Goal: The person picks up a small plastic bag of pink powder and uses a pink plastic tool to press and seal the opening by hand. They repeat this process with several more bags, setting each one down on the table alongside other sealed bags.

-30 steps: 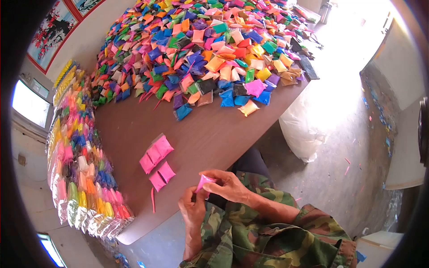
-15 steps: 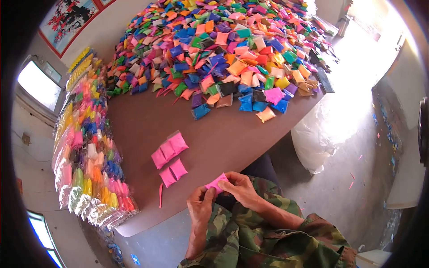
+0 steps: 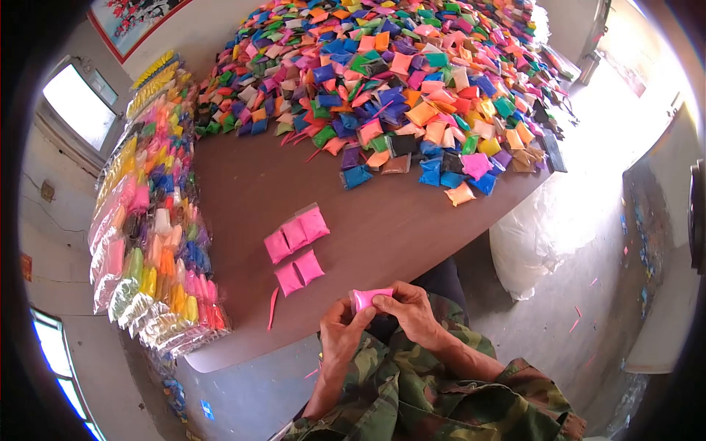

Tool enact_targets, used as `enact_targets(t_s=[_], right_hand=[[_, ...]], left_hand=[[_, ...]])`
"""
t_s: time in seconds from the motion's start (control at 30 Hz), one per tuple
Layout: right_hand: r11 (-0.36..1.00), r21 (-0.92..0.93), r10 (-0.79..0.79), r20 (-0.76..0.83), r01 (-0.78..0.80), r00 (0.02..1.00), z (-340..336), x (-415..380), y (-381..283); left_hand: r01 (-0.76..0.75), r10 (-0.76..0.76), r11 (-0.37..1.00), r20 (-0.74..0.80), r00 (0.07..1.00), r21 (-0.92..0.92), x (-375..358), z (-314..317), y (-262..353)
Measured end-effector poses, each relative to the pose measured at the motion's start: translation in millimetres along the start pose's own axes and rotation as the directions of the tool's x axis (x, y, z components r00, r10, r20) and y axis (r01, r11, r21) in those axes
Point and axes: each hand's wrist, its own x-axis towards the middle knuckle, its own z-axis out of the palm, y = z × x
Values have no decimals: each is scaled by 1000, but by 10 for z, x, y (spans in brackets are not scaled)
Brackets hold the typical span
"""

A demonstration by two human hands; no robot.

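Between my two hands is a small pink packet, held just off the table's front edge above my lap. My left hand pinches its left end, thumb on top. Fingers and thumb of my right hand close on its right end. On the table ahead lie more pink packets in two groups: a joined strip behind and a pair nearer me. A thin pink plastic strip rests left of my hands.
A large heap of colourful packets covers the back of the brown table. Clear bags of coloured packets are stacked along the left edge. Right of the table, a white plastic sack stands on the floor.
The view has shifted, so the table's contents appear slightly further right. Both hands still hold the pink packet, now turned more level with its broad face showing.
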Motion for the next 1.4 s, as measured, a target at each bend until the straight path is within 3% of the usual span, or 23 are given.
enact_targets(t_s=[0.17, 0.27, 0.47, 0.67, 0.77, 0.87, 0.97, 1.07, 1.17, 1.27, 1.37, 1.4], right_hand=[[997, -59, 58, 14, -57, 998, 104, -38, -62], [970, -202, 157, 77, -139, 985, 101, -41, -141], [854, -520, 162, 233, -18, 959, 103, -12, -321], [904, -427, 114, 161, -35, 980, 338, -64, -93], [842, -533, 19, 184, 84, 983, 412, -82, 64], [781, -622, 107, 217, 53, 970, 510, -67, -4], [852, -522, 203, 276, -31, 940, 609, 5, -33], [826, -555, 298, 285, -97, 911, 640, 101, -3], [825, -557, 325, 336, -91, 884, 717, 202, 40], [864, -500, 263, 363, -52, 894, 817, 348, 90], [860, -506, 156, 381, 64, 911, 824, 459, 206], [827, -547, 99, 369, 129, 924, 883, 490, 192]], left_hand=[[-29, 30, 999, -4, 1000, 26, -16, -103, 8], [-108, 107, 986, 14, 994, 125, -17, -191, 3], [-135, 123, 955, 60, 991, 265, -103, -438, -84], [-96, 103, 993, -120, 987, 65, -211, -403, 65], [-113, 124, 987, -86, 989, 115, -252, -559, -2], [-175, 203, 956, -100, 974, 236, -277, -705, -103], [-270, 296, 940, -105, 949, 210, -251, -759, -41], [-195, 225, 950, -102, 969, 242, -246, -873, -83], [-38, 52, 995, -153, 987, 90, -257, -931, 61], [-29, 32, 999, -140, 990, 23, -184, -1076, -43], [-23, -13, 981, -182, 983, -193, -144, -1101, 51], [-14, -17, 982, -164, 986, -189, -121, -1131, 6]])
